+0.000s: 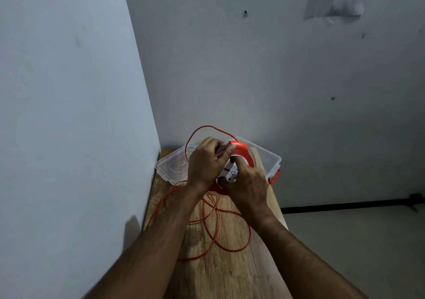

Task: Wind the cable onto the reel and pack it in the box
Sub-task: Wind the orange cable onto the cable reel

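Both hands' fingers (pixel 226 155) clasp reel (pixel 241 152) — cable (pixel 215 232) loose

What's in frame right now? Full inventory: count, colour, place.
reel: 1, orange rim with a white centre, held up in both hands in front of the box
cable: 1, orange, loose loops on the table, one loop arching above the hands
box: 1, clear plastic with an orange latch on its right end, far end of the table, open
lid: 1, clear, on the box's left side by the wall
table: 1, light wood, narrow, set into the wall corner
left hand: 1, gripping the reel's left side, cable running by it
right hand: 1, gripping the reel's white centre from the near right
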The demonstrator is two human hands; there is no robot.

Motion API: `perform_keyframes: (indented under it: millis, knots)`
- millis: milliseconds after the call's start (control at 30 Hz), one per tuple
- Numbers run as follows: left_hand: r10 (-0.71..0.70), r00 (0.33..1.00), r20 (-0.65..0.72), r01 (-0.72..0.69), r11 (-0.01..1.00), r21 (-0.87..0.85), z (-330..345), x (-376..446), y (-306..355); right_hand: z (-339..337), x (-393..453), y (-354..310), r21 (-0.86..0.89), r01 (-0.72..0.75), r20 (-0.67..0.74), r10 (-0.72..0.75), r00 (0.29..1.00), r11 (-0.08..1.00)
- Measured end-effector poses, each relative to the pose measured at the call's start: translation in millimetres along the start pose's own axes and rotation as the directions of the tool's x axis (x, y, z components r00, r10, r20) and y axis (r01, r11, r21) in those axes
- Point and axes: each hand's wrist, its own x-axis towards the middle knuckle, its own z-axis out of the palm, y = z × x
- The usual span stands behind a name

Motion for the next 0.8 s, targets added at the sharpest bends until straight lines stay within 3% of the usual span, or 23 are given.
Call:
perform_keyframes:
  millis: [100, 167, 200, 233, 300, 367, 400, 467, 533, 600, 633, 667, 700, 733, 767, 800]
  knots:
    - [-0.012, 1.000, -0.019, 0.011, 1.000, -0.024, -0.5, 0.1, 2.1, -1.2, 1.4, -10.5, 0.198, -0.192, -0.070, 0.210, 0.975, 0.961]
    - [-0.025, 0.999, -0.044, 0.023, 0.999, -0.028, 0.8, 0.0, 4.5, 4.1, 6.2, -14.0, 0.339, -0.391, -0.053, 0.432, 0.900, 0.856]
    - [-0.019, 0.999, -0.047, 0.018, 1.000, -0.025, 2.1, 0.3, 5.0, 6.4, 8.9, -15.9, 0.393, -0.510, -0.010, 0.558, 0.830, 0.766]
    - [-0.010, 0.999, -0.045, 0.009, 1.000, -0.025, 3.3, 0.2, 5.4, 9.2, 12.0, -18.0, 0.453, -0.632, 0.063, 0.684, 0.727, 0.629]
    - [0.008, 0.999, -0.041, -0.008, 1.000, -0.009, 4.6, -0.9, 6.3, 15.8, 19.4, -18.9, 0.629, -0.759, 0.311, 0.841, 0.443, 0.167]
    - [0.028, 0.999, -0.042, -0.027, 0.999, 0.028, 4.6, -2.1, 5.5, 16.0, 27.3, -23.9, 0.680, -0.650, 0.593, 0.777, 0.213, -0.341]
    - [0.033, 0.998, -0.045, -0.031, 0.999, 0.036, 4.3, -2.7, 3.9, 16.1, 29.0, -23.9, 0.658, -0.582, 0.672, 0.722, 0.166, -0.478]
    - [0.022, 0.999, -0.047, -0.021, 0.999, 0.024, 3.7, -4.5, 1.2, 11.7, 31.1, -24.0, 0.616, -0.569, 0.732, 0.663, 0.157, -0.544]
    - [0.003, 0.999, -0.050, -0.003, 1.000, 0.000, 3.5, -4.5, -0.7, 4.6, 27.4, -25.6, 0.619, -0.601, 0.734, 0.644, 0.214, -0.506]
    - [-0.022, 0.998, -0.060, 0.021, 0.999, -0.027, 3.1, -2.9, -1.1, -2.7, 20.0, -26.8, 0.644, -0.682, 0.665, 0.695, 0.274, -0.347]
    - [-0.034, 0.997, -0.065, 0.032, 0.999, -0.037, 2.6, -2.1, -1.1, -7.6, 14.9, -29.0, 0.668, -0.726, 0.568, 0.742, 0.357, -0.162]
    - [-0.040, 0.997, -0.069, 0.037, 0.998, -0.042, 2.1, -0.6, -1.3, -9.5, 9.5, -29.2, 0.683, -0.725, 0.419, 0.765, 0.488, 0.089]
    - [-0.038, 0.997, -0.071, 0.035, 0.999, -0.040, 1.4, 0.8, -1.8, -11.8, 4.0, -28.2, 0.656, -0.644, 0.225, 0.713, 0.664, 0.393]
    - [-0.034, 0.997, -0.070, 0.032, 0.999, -0.036, 0.5, 2.2, -2.3, -13.9, -1.1, -24.5, 0.560, -0.468, 0.033, 0.546, 0.837, 0.684]
    - [-0.034, 0.998, -0.061, 0.031, 0.999, -0.034, -0.3, 2.8, -2.4, -16.3, -5.1, -19.9, 0.408, -0.239, -0.091, 0.300, 0.950, 0.881]
    - [-0.034, 0.998, -0.050, 0.032, 0.999, -0.035, -0.8, 2.7, -2.3, -14.6, -7.5, -11.2, 0.217, -0.009, -0.137, 0.040, 0.990, 0.976]
